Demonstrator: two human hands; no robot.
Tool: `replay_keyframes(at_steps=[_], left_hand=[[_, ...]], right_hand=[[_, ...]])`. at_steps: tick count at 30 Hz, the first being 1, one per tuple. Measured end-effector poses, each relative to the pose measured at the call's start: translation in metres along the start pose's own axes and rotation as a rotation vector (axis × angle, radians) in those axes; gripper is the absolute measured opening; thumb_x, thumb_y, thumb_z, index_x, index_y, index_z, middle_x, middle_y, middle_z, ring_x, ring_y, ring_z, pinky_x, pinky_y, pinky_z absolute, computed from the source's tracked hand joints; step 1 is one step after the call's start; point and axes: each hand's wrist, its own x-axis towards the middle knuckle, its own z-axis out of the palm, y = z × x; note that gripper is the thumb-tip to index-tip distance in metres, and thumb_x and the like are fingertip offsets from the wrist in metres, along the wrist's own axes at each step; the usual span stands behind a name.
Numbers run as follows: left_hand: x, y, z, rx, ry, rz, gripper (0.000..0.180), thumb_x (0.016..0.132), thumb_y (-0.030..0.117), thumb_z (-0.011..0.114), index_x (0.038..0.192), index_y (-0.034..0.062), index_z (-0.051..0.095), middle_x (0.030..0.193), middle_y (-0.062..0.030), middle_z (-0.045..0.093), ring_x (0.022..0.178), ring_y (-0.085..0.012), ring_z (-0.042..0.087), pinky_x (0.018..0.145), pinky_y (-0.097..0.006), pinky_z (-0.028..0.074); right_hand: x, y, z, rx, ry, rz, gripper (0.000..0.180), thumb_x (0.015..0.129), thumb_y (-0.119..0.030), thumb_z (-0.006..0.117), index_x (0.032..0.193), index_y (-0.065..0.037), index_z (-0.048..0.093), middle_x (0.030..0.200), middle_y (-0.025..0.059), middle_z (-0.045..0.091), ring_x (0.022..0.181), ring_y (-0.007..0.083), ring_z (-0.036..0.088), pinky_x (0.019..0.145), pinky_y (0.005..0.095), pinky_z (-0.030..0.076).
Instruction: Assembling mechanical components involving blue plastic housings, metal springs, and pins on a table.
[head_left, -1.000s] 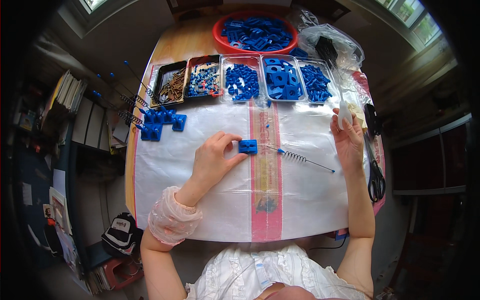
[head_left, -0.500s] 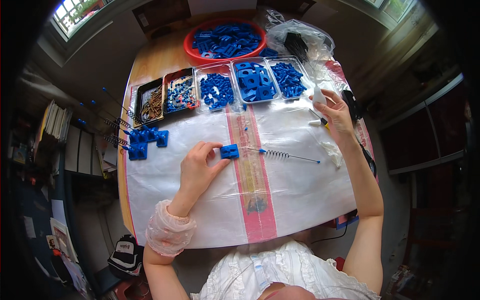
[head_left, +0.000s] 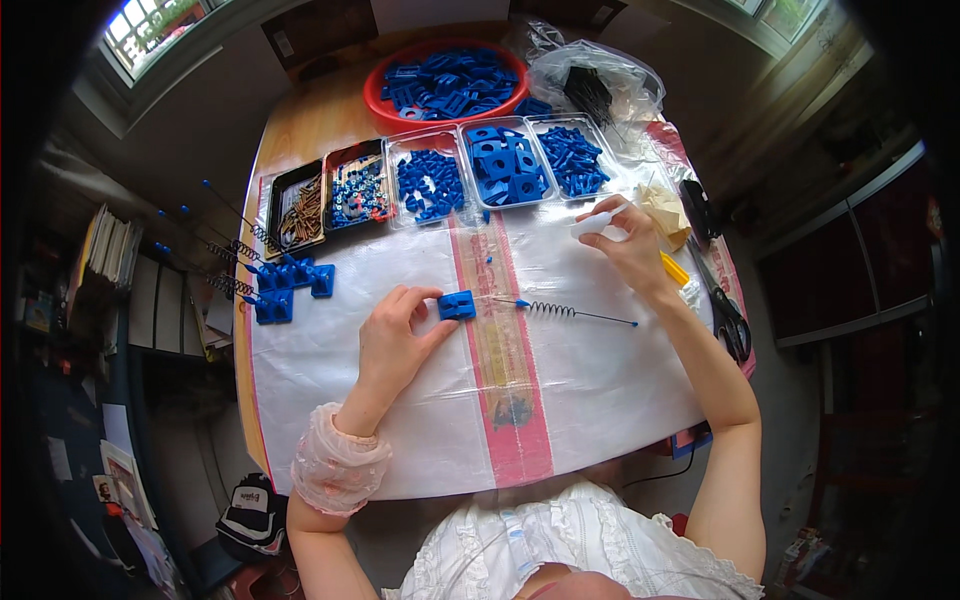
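The left hand (head_left: 392,340) pinched a blue block (head_left: 457,305) flat beside the spring rod (head_left: 565,312) while the right hand (head_left: 628,245) gripped a white tube (head_left: 598,221), best squeezed gently.

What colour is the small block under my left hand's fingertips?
Blue: the small block at the left hand is solid blue plastic, seen clearly in the head view.

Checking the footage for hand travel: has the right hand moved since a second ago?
Yes. The right hand has gone from the sheet's right edge up toward the row of trays, now holding a white tube.
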Motion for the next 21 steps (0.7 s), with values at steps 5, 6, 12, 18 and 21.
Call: replay_keyframes(at_steps=[5,6,12,18,21], left_hand=[[0.0,-0.001,0.0,0.008,-0.002,0.003,0.033,0.078,0.02,0.089,0.108,0.0123,0.075,0.084,-0.0021,0.064,0.074,-0.0173,0.063,0.067,-0.033,0.052],[0.0,-0.001,0.0,0.012,0.0,0.003,0.033,0.078,0.02,0.089,0.108,0.0122,0.075,0.084,-0.0022,0.064,0.074,-0.0173,0.063,0.067,-0.033,0.052],[-0.001,-0.003,0.002,-0.02,0.019,0.024,0.036,0.077,0.013,0.089,0.11,0.0094,0.075,0.085,-0.0023,0.062,0.07,-0.0142,0.056,0.064,-0.03,0.048],[-0.001,-0.002,0.001,-0.013,0.016,0.015,0.035,0.077,0.013,0.089,0.11,0.0102,0.075,0.085,-0.0026,0.062,0.07,-0.0148,0.057,0.064,-0.03,0.048],[-0.001,-0.001,0.0,0.007,0.005,0.007,0.035,0.078,0.019,0.089,0.109,0.012,0.075,0.085,-0.0024,0.063,0.074,-0.0171,0.061,0.066,-0.033,0.051]], right_hand=[[-0.003,0.0,0.007,-0.124,-0.007,-0.005,0.026,0.081,-0.004,0.082,0.102,-0.001,0.067,0.096,0.0126,0.079,0.091,0.0212,0.075,0.085,0.0341,0.056],[-0.001,-0.002,0.007,-0.11,-0.001,-0.016,0.027,0.081,-0.005,0.082,0.102,-0.001,0.067,0.095,0.0134,0.079,0.091,0.0214,0.075,0.084,0.0345,0.056],[-0.003,0.005,0.009,-0.136,0.002,0.003,0.028,0.081,-0.004,0.081,0.106,-0.002,0.068,0.098,0.0147,0.078,0.09,0.0213,0.075,0.084,0.0345,0.056],[-0.006,-0.005,0.009,-0.106,-0.004,0.045,0.029,0.081,-0.005,0.082,0.107,-0.002,0.069,0.1,0.0124,0.077,0.094,0.0207,0.073,0.084,0.0336,0.056],[-0.008,-0.009,0.005,-0.18,0.01,-0.036,0.031,0.081,-0.006,0.083,0.108,-0.003,0.069,0.105,0.011,0.076,0.1,0.0209,0.071,0.086,0.0324,0.054]])
